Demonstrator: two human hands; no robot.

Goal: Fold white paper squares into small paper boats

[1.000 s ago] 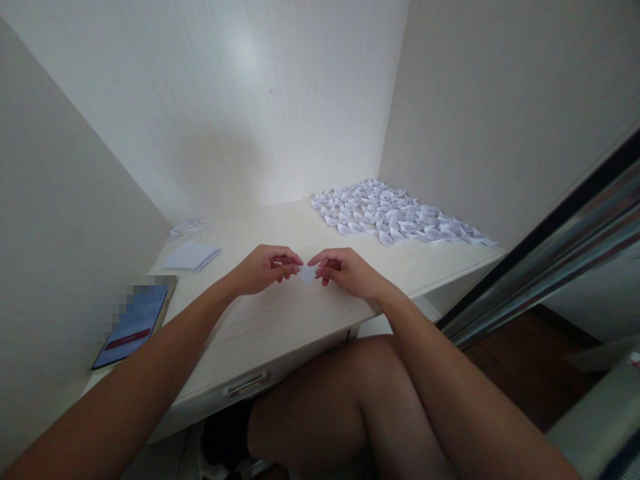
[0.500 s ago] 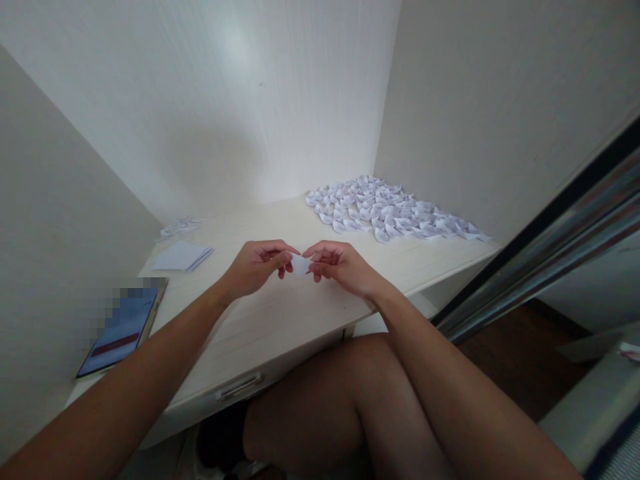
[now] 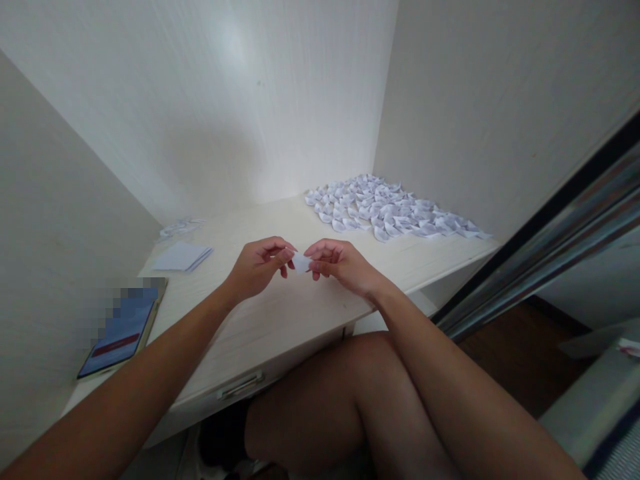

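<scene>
Between my two hands is a small folded piece of white paper (image 3: 301,263), held just above the desk. My left hand (image 3: 260,267) pinches its left edge between thumb and fingers. On the other side, my right hand (image 3: 337,265) grips the right edge the same way. The fingertips cover the paper's two ends, so its exact folds are hard to make out. Many folded white paper pieces (image 3: 380,210) lie in overlapping rows at the back right of the desk.
A stack of white paper sheets (image 3: 181,257) lies on the white desk (image 3: 265,320) at the left. Behind it are some thin white pieces (image 3: 181,227). A tablet-like screen (image 3: 120,333) rests at the left edge. Walls enclose the desk's back and sides. A drawer handle (image 3: 241,386) projects in front.
Both hands keep their pinch on the paper piece and have barely shifted. The paper's tilt and the fingertips' position differ slightly.
</scene>
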